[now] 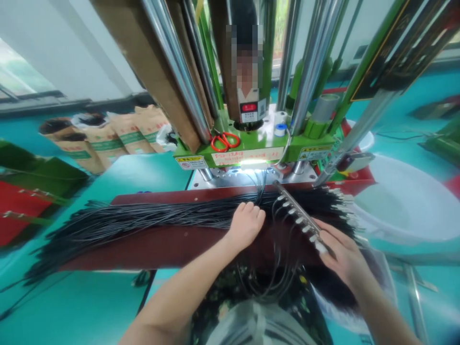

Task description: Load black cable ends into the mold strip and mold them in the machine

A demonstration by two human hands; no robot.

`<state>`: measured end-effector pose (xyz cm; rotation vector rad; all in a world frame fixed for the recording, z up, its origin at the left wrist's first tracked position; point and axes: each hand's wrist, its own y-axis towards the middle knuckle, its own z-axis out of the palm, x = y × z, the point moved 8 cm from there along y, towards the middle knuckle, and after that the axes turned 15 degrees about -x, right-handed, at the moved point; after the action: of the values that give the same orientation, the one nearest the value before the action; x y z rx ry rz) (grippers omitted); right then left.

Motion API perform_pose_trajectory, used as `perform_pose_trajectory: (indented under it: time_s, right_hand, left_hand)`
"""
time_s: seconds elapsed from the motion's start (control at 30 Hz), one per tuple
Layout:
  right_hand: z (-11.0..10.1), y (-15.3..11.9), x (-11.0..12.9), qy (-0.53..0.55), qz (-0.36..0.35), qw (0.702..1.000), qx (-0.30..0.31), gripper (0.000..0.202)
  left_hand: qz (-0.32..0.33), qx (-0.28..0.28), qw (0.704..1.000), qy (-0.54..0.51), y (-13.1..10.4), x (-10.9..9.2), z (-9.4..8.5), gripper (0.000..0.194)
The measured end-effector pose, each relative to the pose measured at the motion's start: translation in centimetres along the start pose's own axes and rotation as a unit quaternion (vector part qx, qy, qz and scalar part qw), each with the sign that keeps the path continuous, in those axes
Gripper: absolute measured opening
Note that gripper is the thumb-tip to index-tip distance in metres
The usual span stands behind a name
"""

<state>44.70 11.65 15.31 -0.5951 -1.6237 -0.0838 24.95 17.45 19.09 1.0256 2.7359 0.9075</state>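
Note:
My left hand (247, 223) is closed in a loose fist in front of the press, around thin black cables (261, 189) that run up to the lit work area; the fingers hide the grip itself. In my right hand (341, 251) is the near end of a long metal bar (300, 213), tilted with its far end toward the press. Several pale plugs sit along the bar's left edge, and their black cables hang down in loops (276, 282) over my lap. Under both hands lies a dark red tray (172, 247), with a long bundle of black cables (143, 215) on its left part.
The green press (305, 152) with upright steel columns stands straight ahead. Red-handled scissors (225, 142) and a blue-and-white tape roll (280, 129) rest on it. More cables with pale ends (338, 206) lie right. A white tub (413, 201) stands beyond; paper sacks (104, 139) line the left.

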Motion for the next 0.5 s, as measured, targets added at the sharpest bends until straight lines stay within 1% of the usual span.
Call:
perform_pose_trajectory:
  time_s: [0.07, 0.13, 0.2, 0.23, 0.27, 0.3, 0.33, 0.4, 0.43, 0.47, 0.5]
  right_hand:
    - [-0.2, 1.1, 0.6, -0.041, -0.047, 0.998, 0.009, 0.05]
    - [-0.2, 2.2, 0.9, -0.083, -0.072, 0.994, 0.025, 0.051]
    - [-0.3, 3.2, 1.2, -0.121, -0.087, 0.988, 0.034, 0.05]
    - [-0.2, 3.5, 1.6, -0.151, -0.109, 0.982, 0.04, 0.048]
    - [0.0, 3.7, 2.1, -0.191, -0.15, 0.969, 0.045, 0.046]
    - [0.1, 3.7, 2.9, -0.244, -0.209, 0.946, 0.043, 0.044]
    - [0.3, 3.5, 3.7, -0.308, -0.279, 0.909, 0.036, 0.042]
    - [0.6, 2.9, 4.9, -0.428, -0.407, 0.807, 0.006, 0.039]
    - [0.7, 2.5, 5.2, -0.474, -0.448, 0.758, -0.012, 0.04]
    - [0.8, 2.3, 5.5, -0.509, -0.474, 0.718, -0.024, 0.043]
    - [1.0, 2.2, 5.6, -0.533, -0.488, 0.691, -0.025, 0.044]
  left_hand:
    - [-0.008, -0.007, 1.0, -0.001, 0.2, 0.1, 0.1, 0.017]
    - [-0.019, -0.008, 1.0, -0.017, 0.2, 0.3, 0.1, 0.016]
    - [-0.035, -0.003, 0.998, -0.056, 0.2, 0.6, -0.1, 0.014]
    - [-0.05, 0.0, 0.995, -0.087, 0.2, 0.9, -0.3, 0.012]
    - [-0.075, 0.0, 0.989, -0.125, 0.2, 1.4, -0.5, 0.008]
    - [-0.108, -0.001, 0.98, -0.17, 0.3, 2.0, -0.7, 0.004]
    - [-0.15, -0.007, 0.965, -0.216, 0.3, 2.8, -0.9, 0.004]
    - [-0.247, -0.028, 0.922, -0.295, 0.3, 4.9, -0.9, 0.011]
    - [-0.297, -0.042, 0.897, -0.326, 0.3, 6.0, -0.7, 0.014]
    - [-0.346, -0.057, 0.867, -0.353, 0.3, 7.1, -0.2, 0.019]
    - [-0.396, -0.074, 0.833, -0.38, 0.2, 8.2, 0.4, 0.024]
